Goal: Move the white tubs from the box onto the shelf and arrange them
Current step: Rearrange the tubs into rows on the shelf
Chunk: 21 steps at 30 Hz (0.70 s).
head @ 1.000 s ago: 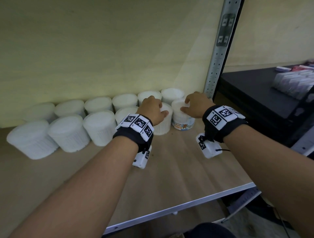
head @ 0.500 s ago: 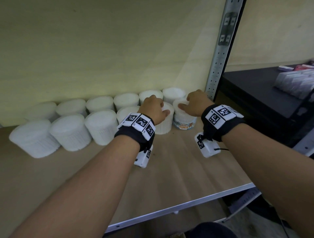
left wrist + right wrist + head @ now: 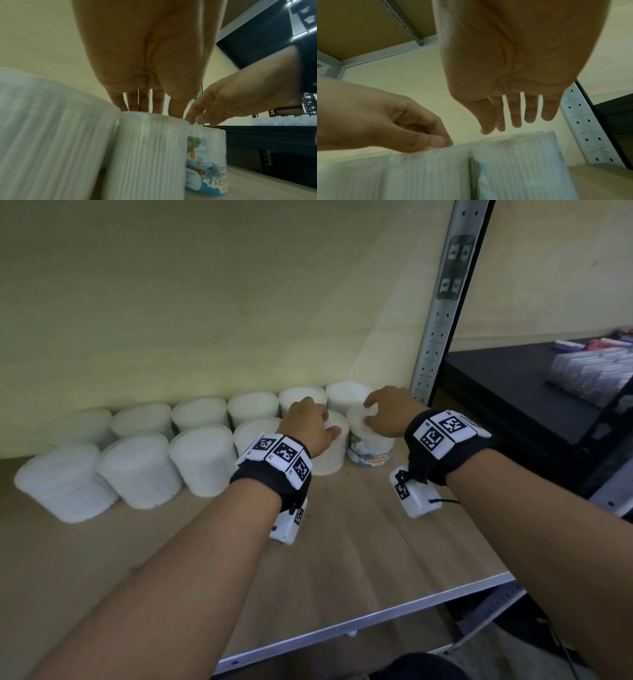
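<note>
Two rows of white tubs [image 3: 202, 460] stand on the wooden shelf [image 3: 359, 542], against the back wall. My left hand [image 3: 320, 417] curls over the top of a plain white tub [image 3: 329, 457] in the front row, with its thumb on the rim [image 3: 436, 142]. To its right, at the end of the front row, stands a tub with a blue picture label [image 3: 371, 448]. My right hand [image 3: 371, 414] hovers at that tub's lid with straight, loose fingers [image 3: 515, 120], holding nothing. The two tubs stand side by side, touching [image 3: 187, 155]. The box is out of view.
A perforated metal upright [image 3: 442, 313] rises just right of the tubs. Beyond it is a dark shelf [image 3: 513, 392] with rows of pale packets [image 3: 589, 374]. Bare board runs from the tubs to the shelf's metal front edge [image 3: 376, 614].
Both hands stay at the same two tubs. The right hand's fingers have loosened and lifted slightly off the labelled tub's lid. The view has shifted a little.
</note>
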Motion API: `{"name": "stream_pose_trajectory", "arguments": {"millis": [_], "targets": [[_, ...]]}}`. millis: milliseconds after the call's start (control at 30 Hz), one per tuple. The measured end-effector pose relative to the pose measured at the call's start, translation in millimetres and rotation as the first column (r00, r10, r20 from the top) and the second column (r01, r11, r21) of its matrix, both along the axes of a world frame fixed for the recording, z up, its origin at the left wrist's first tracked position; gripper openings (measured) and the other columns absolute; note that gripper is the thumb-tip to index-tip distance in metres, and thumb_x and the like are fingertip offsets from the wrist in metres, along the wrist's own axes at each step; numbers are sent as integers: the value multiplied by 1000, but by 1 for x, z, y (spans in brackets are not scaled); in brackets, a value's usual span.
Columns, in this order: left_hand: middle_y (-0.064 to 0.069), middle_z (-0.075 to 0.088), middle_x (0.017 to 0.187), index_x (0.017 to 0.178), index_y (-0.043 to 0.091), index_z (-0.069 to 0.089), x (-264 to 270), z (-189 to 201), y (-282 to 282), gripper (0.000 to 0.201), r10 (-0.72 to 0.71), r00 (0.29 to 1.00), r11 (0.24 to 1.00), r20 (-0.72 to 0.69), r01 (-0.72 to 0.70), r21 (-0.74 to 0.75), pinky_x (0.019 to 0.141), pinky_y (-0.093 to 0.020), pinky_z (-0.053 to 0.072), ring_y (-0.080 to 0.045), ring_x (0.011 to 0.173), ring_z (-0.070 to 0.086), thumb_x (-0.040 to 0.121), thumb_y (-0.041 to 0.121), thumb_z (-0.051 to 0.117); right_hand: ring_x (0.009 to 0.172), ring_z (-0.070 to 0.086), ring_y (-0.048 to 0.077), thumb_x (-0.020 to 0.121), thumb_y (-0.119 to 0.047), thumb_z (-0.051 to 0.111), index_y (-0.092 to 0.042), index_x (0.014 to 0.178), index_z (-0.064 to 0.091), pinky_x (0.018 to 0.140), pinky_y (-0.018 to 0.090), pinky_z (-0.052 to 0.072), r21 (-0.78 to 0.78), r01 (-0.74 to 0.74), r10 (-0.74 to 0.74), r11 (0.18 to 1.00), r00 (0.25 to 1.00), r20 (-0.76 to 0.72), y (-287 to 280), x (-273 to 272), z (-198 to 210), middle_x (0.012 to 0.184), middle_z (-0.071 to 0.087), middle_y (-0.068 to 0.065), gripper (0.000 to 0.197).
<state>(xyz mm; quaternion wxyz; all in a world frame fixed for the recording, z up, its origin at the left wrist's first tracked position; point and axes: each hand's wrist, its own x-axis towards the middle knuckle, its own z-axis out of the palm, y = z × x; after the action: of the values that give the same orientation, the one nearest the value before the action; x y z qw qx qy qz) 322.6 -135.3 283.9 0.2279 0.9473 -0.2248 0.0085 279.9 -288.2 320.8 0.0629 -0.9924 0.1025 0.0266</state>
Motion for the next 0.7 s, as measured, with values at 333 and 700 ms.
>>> {"name": "stream_pose_trajectory", "arguments": {"millis": [333,700], "targets": [[-11,49,129,124,8,57,0,-1,0,45,-2,1000,1000,3,2,22,99,-39,44,-27,119,49,91,38,58,131,42,27,95,-45,49,-9,140,45,107,34,34,-8,-1,1,1000,1000,-22,0,-1,-4,143,44,12,57],[-12,50,128,124,7,56,-4,4,-1,42,-18,1000,998,0,18,65,96,-37,44,-28,118,50,92,35,57,129,47,26,94,-42,54,-8,137,51,106,33,37,-9,2,-2,1000,1000,15,3,-1,-4,141,49,10,55]]}}
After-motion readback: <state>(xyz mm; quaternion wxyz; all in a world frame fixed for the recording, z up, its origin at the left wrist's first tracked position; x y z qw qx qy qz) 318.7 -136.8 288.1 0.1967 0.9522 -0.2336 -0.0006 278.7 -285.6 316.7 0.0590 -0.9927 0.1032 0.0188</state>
